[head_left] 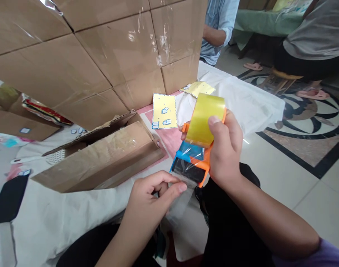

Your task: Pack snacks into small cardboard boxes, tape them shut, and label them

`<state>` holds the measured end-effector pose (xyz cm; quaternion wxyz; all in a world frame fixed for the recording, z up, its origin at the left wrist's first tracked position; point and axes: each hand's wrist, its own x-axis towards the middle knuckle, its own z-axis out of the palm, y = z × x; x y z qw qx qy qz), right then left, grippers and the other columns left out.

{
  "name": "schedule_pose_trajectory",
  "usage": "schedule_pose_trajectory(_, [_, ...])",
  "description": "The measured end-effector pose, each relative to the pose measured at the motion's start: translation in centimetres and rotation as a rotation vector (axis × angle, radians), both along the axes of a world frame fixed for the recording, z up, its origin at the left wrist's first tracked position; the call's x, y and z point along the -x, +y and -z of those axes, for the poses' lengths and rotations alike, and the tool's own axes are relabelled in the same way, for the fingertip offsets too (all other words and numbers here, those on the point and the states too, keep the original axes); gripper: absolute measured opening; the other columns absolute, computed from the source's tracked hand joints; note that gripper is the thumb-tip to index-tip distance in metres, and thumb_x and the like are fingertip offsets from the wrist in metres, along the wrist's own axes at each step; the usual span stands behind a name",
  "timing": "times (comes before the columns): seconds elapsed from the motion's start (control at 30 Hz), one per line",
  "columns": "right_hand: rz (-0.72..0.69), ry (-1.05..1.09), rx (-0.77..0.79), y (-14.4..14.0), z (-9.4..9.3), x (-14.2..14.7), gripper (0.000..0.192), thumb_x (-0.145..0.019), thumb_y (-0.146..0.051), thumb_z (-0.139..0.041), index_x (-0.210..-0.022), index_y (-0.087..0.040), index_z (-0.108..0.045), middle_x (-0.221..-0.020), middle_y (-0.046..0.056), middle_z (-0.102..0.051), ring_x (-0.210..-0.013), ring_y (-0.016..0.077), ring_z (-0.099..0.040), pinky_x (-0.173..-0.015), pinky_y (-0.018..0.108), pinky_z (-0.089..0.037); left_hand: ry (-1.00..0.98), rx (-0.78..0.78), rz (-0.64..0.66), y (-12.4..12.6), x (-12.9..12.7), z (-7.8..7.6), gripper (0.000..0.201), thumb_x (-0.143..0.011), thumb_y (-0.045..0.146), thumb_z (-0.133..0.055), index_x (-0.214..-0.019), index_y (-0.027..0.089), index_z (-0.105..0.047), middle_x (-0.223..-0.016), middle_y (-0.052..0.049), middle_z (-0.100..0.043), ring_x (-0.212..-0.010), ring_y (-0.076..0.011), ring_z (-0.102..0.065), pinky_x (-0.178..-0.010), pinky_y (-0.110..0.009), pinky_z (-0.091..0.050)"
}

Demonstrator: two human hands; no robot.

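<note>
My right hand (227, 148) grips a tape dispenser (188, 163) with an orange and blue frame, loaded with a wide roll of yellowish tape (206, 118). At the dispenser's front edge, my left hand (158, 193) pinches the loose end of the clear tape (183, 202) between thumb and fingertips. A strip of that tape hangs below the fingers. To the left lies an open cardboard box (116, 155) with its flap raised; its inside is mostly hidden. A yellow printed card (165, 111) rests on the pink-and-white cloth beyond the dispenser.
Taped cardboard boxes (116, 44) are stacked behind. Another yellow card (199, 88) lies near them. A white slotted utensil (54, 157) and a dark flat object (9, 198) sit at left. Two people are nearby, one in a blue shirt (213, 44), another on a wooden stool (284, 76).
</note>
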<state>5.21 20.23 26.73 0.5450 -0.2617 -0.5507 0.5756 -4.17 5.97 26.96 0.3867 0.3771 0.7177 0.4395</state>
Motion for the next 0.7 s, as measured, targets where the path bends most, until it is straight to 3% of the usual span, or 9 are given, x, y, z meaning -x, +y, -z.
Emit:
schedule_pose_trajectory(0.2, [-0.029,0.003,0.193,0.0,-0.1,0.5,0.026,-0.089,-0.052,-0.058,-0.09,-0.027,-0.056,-0.089,0.001,-0.064,-0.092,0.0217,-0.067,-0.074,0.034,-0.057,0.236,-0.111,-0.049,0.3,-0.2,0.5,0.023,-0.081,0.033,-0.07,-0.063,0.019,-0.069,-0.042,0.006,-0.049,-0.043,-0.0073,-0.041,-0.046,-0.019,-0.032])
schedule_pose_trajectory(0.4, [-0.033,0.028,0.395,-0.1,1.6,1.2,0.03,-0.086,-0.055,-0.061,-0.087,-0.026,-0.055,-0.078,0.0,-0.061,-0.078,0.0202,-0.065,-0.067,0.034,-0.055,0.405,-0.153,-0.131,0.2,-0.2,0.2,0.021,-0.086,0.031,-0.065,-0.068,0.02,-0.068,-0.047,0.006,-0.052,-0.047,-0.0084,-0.045,-0.051,-0.019,-0.036])
schedule_pose_trajectory(0.57, [-0.081,0.039,0.44,-0.2,2.2,1.6,0.033,-0.086,-0.056,-0.06,-0.089,-0.024,-0.054,-0.078,0.0,-0.061,-0.08,0.0219,-0.066,-0.068,0.037,-0.057,0.262,-0.089,-0.069,0.0,0.0,-0.6,0.026,-0.086,0.036,-0.064,-0.067,0.018,-0.066,-0.044,0.007,-0.046,-0.042,-0.0073,-0.042,-0.046,-0.018,-0.034])
schedule_pose_trajectory(0.7, [-0.02,0.069,0.246,0.2,1.2,1.3,0.028,-0.087,-0.054,-0.059,-0.093,-0.027,-0.055,-0.088,0.002,-0.064,-0.09,0.0229,-0.067,-0.075,0.039,-0.057,0.056,0.012,-0.001,0.1,0.5,-1.1,0.03,-0.085,0.042,-0.063,-0.068,0.017,-0.063,-0.043,0.007,-0.045,-0.038,-0.0069,-0.041,-0.041,-0.018,-0.031])
